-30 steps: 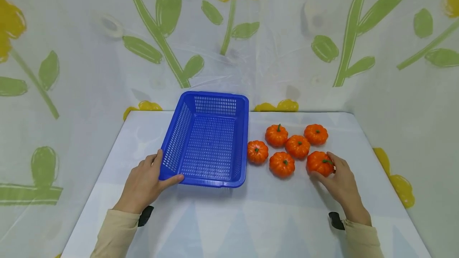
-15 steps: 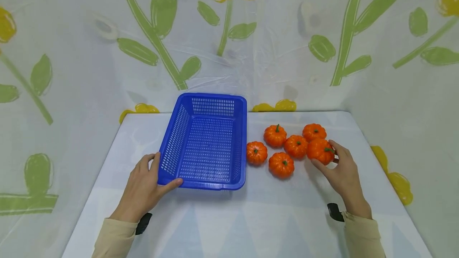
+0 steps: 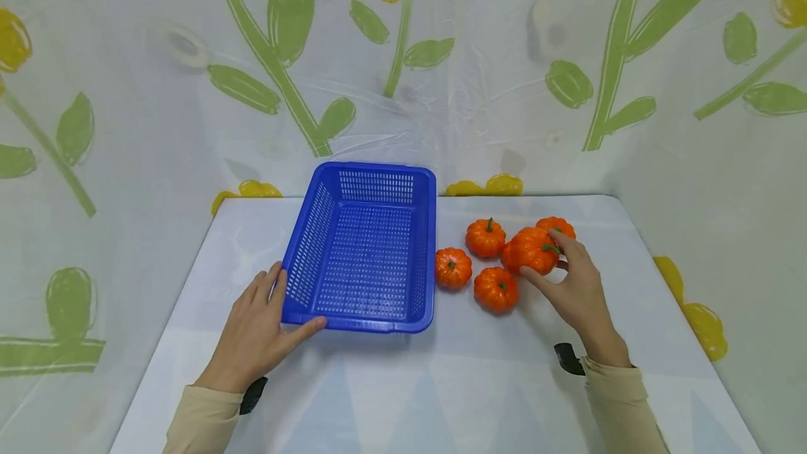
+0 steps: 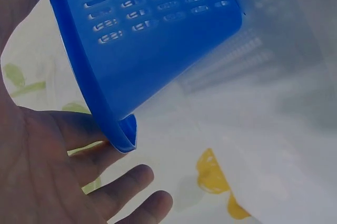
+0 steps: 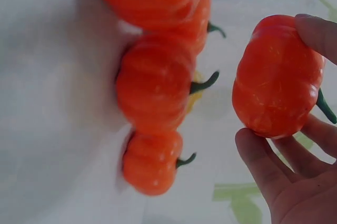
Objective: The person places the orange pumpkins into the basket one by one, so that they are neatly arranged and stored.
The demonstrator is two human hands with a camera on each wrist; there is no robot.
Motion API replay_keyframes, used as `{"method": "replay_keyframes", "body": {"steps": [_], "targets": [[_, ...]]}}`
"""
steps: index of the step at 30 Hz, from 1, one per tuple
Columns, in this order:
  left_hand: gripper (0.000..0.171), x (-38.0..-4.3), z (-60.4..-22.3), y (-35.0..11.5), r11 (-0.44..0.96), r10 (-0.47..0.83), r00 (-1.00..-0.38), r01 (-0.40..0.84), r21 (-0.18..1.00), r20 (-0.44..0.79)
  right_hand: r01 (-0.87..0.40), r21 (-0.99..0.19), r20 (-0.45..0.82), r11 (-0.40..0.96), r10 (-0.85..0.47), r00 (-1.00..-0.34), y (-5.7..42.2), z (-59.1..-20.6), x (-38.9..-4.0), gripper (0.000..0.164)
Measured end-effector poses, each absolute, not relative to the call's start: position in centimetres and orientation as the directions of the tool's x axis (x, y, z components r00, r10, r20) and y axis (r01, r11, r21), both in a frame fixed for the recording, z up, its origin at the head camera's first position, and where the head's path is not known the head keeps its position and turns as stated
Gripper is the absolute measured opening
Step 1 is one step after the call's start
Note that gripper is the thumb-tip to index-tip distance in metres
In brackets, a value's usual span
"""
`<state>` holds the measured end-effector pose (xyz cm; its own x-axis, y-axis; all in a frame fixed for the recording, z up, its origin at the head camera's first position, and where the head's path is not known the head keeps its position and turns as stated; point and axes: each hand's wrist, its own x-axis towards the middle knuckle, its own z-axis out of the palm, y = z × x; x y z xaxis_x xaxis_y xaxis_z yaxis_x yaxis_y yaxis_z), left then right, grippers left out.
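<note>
My right hand point(image 3: 580, 293) pinches an orange toy pumpkin point(image 3: 532, 251) with a green stem between thumb and fingers. In the right wrist view this pumpkin point(image 5: 279, 77) is up off the table, clear of the others. In the head view it partly covers another pumpkin point(image 3: 507, 256) behind it. A blue plastic basket point(image 3: 372, 325) with slotted walls stands left of the pumpkins, nothing inside it. At the basket's near left corner rests my left hand point(image 3: 255, 331), thumb along the front rim and fingers at the left side. The left wrist view shows those fingers point(image 4: 124, 190) fairly straight.
Several more pumpkins sit on the white table point(image 3: 403, 398): one beside the basket point(image 3: 453, 268), one nearer me point(image 3: 496, 290), and others farther back point(image 3: 485, 237). A flower-patterned curtain point(image 3: 479, 118) rises behind the table and along both sides.
My right hand has lifted the pumpkin from the right end of the group and carried it leftward over the others. The left hand has stayed at the basket's corner.
</note>
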<state>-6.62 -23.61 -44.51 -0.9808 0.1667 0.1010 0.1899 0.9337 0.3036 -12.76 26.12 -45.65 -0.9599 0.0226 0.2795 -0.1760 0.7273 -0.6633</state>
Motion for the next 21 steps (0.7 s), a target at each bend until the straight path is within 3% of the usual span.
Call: {"method": "replay_keyframes", "body": {"steps": [12, 21], "targets": [[0.113, -6.8, -44.4, -23.5, 0.93, 0.167, -0.982, 0.188, 0.317, 0.092, -0.283, -0.712, 0.279, 0.643, -0.111, -0.954, 20.9, -43.0, -14.3, 0.083], [0.115, -6.9, -44.3, -23.5, 0.929, 0.144, -0.988, 0.157, 0.335, 0.062, -0.471, -0.675, 0.307, 0.568, -0.365, -0.879, 16.0, -40.8, -15.3, 0.082]]}}
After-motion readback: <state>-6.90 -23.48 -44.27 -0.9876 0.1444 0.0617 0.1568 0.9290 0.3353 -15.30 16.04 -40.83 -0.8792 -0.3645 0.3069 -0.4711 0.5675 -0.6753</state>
